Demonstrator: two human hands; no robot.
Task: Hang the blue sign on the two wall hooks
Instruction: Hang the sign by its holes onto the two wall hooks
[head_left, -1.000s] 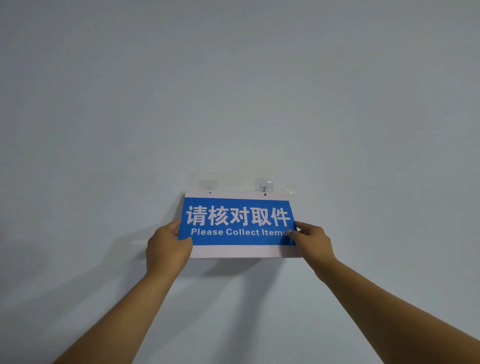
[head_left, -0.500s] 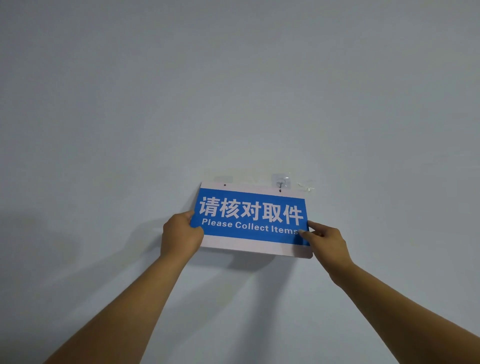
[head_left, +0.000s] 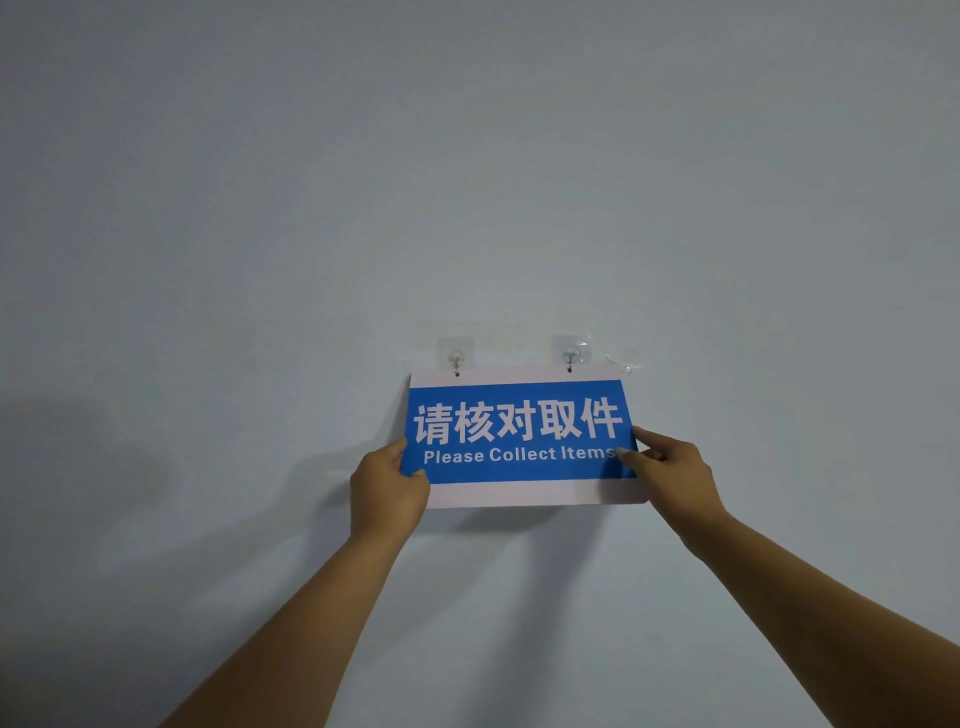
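Note:
The blue sign (head_left: 519, 434), white-bordered with white Chinese characters and "Please Collect Items", is held flat against the wall. Its top edge sits just under two clear adhesive hooks, the left hook (head_left: 456, 357) and the right hook (head_left: 570, 355). Each hook's tip meets a small hole in the sign's top margin. My left hand (head_left: 387, 491) grips the sign's lower left edge, thumb on the blue face. My right hand (head_left: 670, 470) pinches the lower right edge.
A plain pale grey wall (head_left: 467, 182) fills the whole view. A scrap of clear film (head_left: 626, 361) sticks to the wall just right of the right hook. Shadows of my arms fall on the wall below and to the left.
The sign has levelled out, and both hooks now show above its top edge with the holes lined up at their tips. Both hands keep their grip.

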